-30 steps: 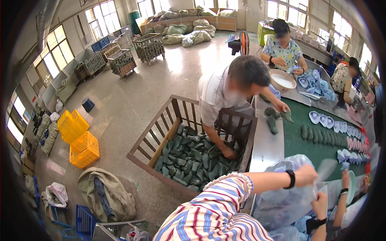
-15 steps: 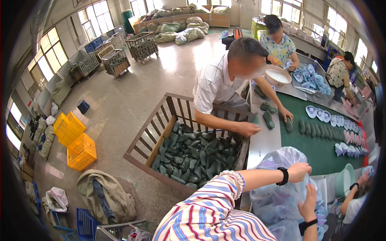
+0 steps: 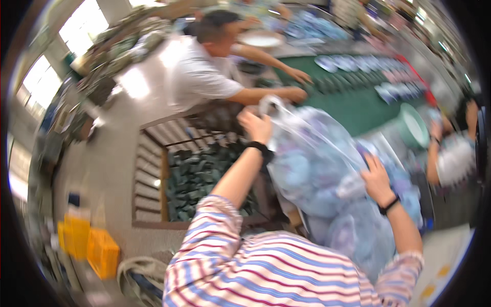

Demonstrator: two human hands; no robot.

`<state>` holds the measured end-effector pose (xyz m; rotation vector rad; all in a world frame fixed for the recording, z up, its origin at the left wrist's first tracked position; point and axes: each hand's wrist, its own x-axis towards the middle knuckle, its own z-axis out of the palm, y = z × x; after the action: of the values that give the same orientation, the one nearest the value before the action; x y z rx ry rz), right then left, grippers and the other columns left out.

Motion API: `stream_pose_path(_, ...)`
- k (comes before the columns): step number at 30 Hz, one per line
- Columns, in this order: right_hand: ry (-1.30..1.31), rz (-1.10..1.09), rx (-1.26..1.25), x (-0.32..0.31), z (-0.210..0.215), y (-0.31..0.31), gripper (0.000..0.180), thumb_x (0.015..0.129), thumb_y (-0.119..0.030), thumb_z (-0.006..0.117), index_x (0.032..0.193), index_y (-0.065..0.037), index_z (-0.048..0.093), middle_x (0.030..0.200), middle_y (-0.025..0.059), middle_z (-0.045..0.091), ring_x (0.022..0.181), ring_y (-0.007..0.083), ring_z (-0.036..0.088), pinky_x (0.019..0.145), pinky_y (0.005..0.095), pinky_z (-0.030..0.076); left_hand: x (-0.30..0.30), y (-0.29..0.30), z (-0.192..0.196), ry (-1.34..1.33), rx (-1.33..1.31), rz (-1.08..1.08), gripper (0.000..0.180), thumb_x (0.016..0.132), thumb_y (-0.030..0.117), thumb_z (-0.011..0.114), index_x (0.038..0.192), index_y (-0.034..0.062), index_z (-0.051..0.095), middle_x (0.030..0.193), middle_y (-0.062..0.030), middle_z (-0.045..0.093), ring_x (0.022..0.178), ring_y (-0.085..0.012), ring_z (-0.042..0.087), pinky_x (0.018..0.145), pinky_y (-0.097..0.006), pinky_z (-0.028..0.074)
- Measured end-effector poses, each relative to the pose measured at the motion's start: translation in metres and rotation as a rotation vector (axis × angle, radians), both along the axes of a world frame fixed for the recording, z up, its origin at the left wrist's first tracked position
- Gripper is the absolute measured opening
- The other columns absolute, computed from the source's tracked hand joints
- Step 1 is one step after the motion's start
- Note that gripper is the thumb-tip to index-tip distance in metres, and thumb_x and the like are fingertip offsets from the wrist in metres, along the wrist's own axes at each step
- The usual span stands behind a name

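1. clear plastic bag (image 3: 327, 189), stuffed with pale blue pieces, fills the centre right of the frame; its long axis runs from the knotted neck at upper centre down toward the lower right, where it leans against the person's striped front.
2. green table (image 3: 358, 102) lies behind the bag in the upper right, with rows of dark and pale pieces laid out on it; the bag seems to be over its near edge, though blur hides any contact.
3. wooden crate (image 3: 153, 179), slatted and full of dark green pieces, sits in the middle left, just beside the bag's left side.
4. another person in a white shirt (image 3: 199, 77) bends over crate and table at upper centre, both of their hands on the table well above the bag's neck.
5. left hand (image 3: 255, 125) is at the bag's neck, its grip closed on the gathered plastic at the top.
6. right hand (image 3: 377, 179) lies flat with spread fingers on the bag's right flank, pressing rather than pinching; it is the hand nearer the bulk.
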<state>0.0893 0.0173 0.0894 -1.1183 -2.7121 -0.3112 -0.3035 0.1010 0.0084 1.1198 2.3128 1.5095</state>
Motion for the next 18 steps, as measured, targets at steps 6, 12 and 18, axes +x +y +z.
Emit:
stream_pose_path(6, 0.19, 0.502, -0.294, -0.034, 0.025, -0.026, 0.007, 0.066, -0.013, 0.06, 0.07, -0.007, 0.058, 0.091, 0.0081, 0.063, 0.093, 0.026, 0.058, 0.089, 0.0396, 0.044, 0.111, -0.075, 0.086, 0.737, 0.555, -1.288, 0.034, 0.066, 0.0, 0.058, 0.099, 0.0071, 0.056, 0.098, -0.0082, 0.059, 0.095, -0.0265, 0.054, 0.094, -0.041, 0.034)
stream_pose_path(12, -0.064, 0.137, -0.561, -0.013, 0.028, -0.033, 0.016, 0.073, -0.018, 0.061, 0.086, -0.01, 0.06, 0.088, 0.0102, 0.062, 0.084, 0.0282, 0.061, 0.066, 0.0402, 0.051, 0.087, -0.096, 0.058, 1.148, 0.118, -1.408, 0.009, 0.069, 0.017, 0.061, 0.072, 0.0087, 0.058, 0.063, -0.0021, 0.056, 0.072, -0.0206, 0.058, 0.092, -0.038, 0.039)
stream_pose_path(18, -0.427, -0.299, -0.827, 0.113, -0.026, 0.022, 0.044, 0.071, -0.015, 0.058, 0.114, -0.004, 0.057, 0.112, 0.0146, 0.059, 0.105, 0.0311, 0.056, 0.088, 0.0362, 0.047, -0.019, -0.165, -0.002, 0.936, -0.507, -1.408, 0.014, 0.08, 0.022, 0.058, 0.081, 0.0085, 0.061, 0.08, -0.0123, 0.056, 0.079, -0.0306, 0.057, 0.078, -0.038, 0.046)
